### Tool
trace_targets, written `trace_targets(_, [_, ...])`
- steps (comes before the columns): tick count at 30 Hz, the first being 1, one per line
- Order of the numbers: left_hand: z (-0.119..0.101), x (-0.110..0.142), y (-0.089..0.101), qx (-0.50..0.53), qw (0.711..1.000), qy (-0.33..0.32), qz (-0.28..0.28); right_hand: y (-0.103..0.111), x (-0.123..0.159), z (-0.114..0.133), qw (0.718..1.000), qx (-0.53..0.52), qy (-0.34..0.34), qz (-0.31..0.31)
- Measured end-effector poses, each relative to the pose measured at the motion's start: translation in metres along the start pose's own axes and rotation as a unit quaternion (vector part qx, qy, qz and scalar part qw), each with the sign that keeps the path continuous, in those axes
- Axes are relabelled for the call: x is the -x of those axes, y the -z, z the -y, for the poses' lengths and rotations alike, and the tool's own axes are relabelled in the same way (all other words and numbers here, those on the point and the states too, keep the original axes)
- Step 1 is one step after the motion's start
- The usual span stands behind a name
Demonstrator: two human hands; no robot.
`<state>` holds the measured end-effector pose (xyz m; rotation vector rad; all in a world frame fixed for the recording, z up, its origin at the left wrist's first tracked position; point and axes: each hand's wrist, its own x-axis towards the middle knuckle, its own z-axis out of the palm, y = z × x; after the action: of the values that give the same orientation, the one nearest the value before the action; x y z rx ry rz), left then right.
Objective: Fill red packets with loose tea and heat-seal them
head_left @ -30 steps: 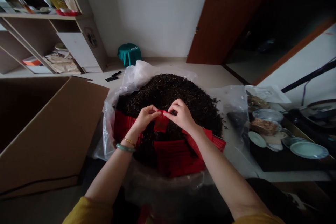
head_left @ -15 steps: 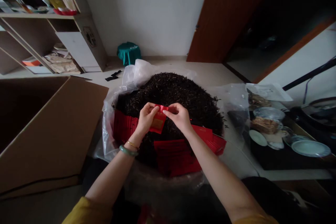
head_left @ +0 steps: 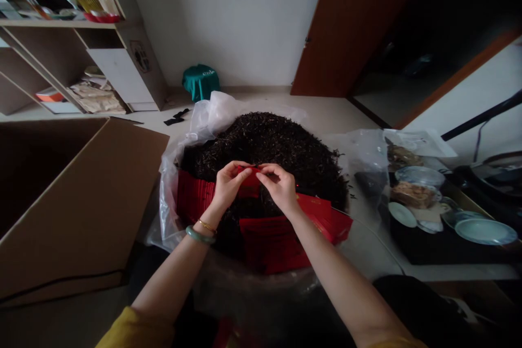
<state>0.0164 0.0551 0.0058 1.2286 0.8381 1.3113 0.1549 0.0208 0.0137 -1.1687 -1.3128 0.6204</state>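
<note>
Between my two hands is a small red packet [head_left: 249,184], pinched along its upper edge. My left hand [head_left: 229,184] grips the left corner with thumb and fingers. My right hand [head_left: 280,184] pinches the right corner. Below and behind the packet lies a big heap of dark, dry loose leaves, like tea [head_left: 269,133], in a clear plastic liner [head_left: 167,190]. A row of red packets [head_left: 194,196] stands left of my left hand. More red packets [head_left: 269,242] lie in front, and another pile of red packets [head_left: 322,211] is beneath my right forearm.
An open cardboard box [head_left: 101,190] stands at the left. To the right, a low table [head_left: 432,250] carries a clear bowl [head_left: 420,176], a small white lid [head_left: 403,214] and a pale dish [head_left: 485,230]. Behind are a teal-covered bin [head_left: 200,81], shelves [head_left: 61,23] and a brown door [head_left: 346,27].
The packet has tipped, so its printed front with the gold patch no longer shows and its top edge looks darker. Both hands stay nearly in place, still pinching it.
</note>
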Motion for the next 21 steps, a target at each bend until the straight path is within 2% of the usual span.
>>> trace_targets(3, [0.004,0.001,0.0,-0.046,0.996,-0.053,0.058,0.002,0.004,0.001,0.998,0.02,0.046,-0.031])
trace_targets(5, [0.009,0.001,0.001,-0.086,0.991,-0.061,0.079,0.003,0.007,-0.001,0.998,0.022,0.05,-0.032])
trace_targets(9, [0.015,0.001,0.004,-0.144,0.985,-0.041,0.088,0.005,0.009,-0.003,0.998,0.024,0.052,-0.003])
trace_targets(15, [0.006,0.001,0.008,-0.162,0.977,-0.057,0.124,0.011,0.004,0.0,0.983,0.083,0.155,0.06])
trace_targets(18, [0.005,0.001,0.009,-0.167,0.974,-0.057,0.139,0.013,0.002,-0.001,0.976,0.1,0.188,0.054])
trace_targets(21, [0.007,0.001,0.008,-0.174,0.973,-0.048,0.14,0.012,0.003,-0.002,0.978,0.091,0.181,0.039])
